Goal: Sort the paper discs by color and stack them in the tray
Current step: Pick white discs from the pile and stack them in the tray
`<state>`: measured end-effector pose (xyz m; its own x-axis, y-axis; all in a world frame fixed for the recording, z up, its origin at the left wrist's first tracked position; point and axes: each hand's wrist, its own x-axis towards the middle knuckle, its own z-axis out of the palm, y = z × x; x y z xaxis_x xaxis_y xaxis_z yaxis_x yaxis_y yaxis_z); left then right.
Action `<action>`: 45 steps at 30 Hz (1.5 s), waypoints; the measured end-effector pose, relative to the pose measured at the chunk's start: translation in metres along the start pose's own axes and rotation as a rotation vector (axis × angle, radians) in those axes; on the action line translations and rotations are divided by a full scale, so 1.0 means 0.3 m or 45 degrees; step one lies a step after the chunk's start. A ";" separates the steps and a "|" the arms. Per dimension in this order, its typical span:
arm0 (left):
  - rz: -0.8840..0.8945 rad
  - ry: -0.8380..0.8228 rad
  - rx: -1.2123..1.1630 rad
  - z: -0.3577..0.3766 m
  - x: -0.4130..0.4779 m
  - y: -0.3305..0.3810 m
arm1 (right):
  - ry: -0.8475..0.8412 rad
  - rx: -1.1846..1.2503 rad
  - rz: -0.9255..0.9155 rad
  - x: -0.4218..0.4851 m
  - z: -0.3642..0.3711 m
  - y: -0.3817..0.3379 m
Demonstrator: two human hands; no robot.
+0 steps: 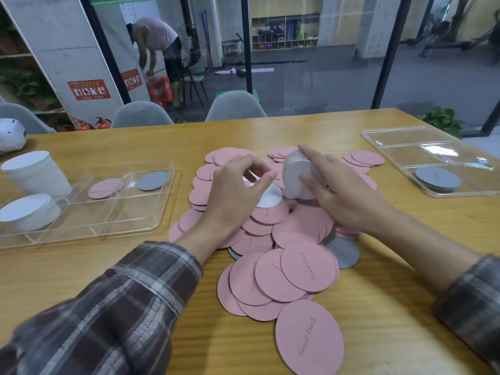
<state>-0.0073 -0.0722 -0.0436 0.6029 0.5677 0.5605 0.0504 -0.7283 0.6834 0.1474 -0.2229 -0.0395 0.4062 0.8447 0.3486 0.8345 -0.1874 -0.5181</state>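
Standing on edge, white stack (pixel 293 180) in right hand (pixel 343 196) faces nearward.

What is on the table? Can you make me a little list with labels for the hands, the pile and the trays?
left hand: fingers pinch a white disc over the pile
right hand: holds a tilted stack of white discs
pile: mostly pink discs, a few grey discs underneath
left tray: low white stack, pink disc, grey disc, in separate compartments
right tray: grey stack in the near compartment
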 end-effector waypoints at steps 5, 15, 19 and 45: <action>-0.012 -0.261 0.365 -0.047 0.007 -0.080 | 0.000 -0.192 0.029 -0.002 0.001 0.008; -0.088 -0.207 0.093 -0.064 0.010 -0.061 | -0.008 -0.056 0.057 0.001 -0.006 0.013; -0.237 -0.194 -0.259 -0.074 0.011 -0.030 | 0.075 0.167 0.050 -0.001 -0.021 -0.002; -0.042 -0.061 0.240 -0.066 0.048 -0.085 | 0.004 0.256 0.056 -0.005 0.018 -0.004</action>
<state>-0.0157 -0.0378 -0.0438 0.6355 0.5767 0.5134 0.2161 -0.7713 0.5987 0.1437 -0.2213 -0.0436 0.4417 0.8365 0.3244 0.7251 -0.1198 -0.6782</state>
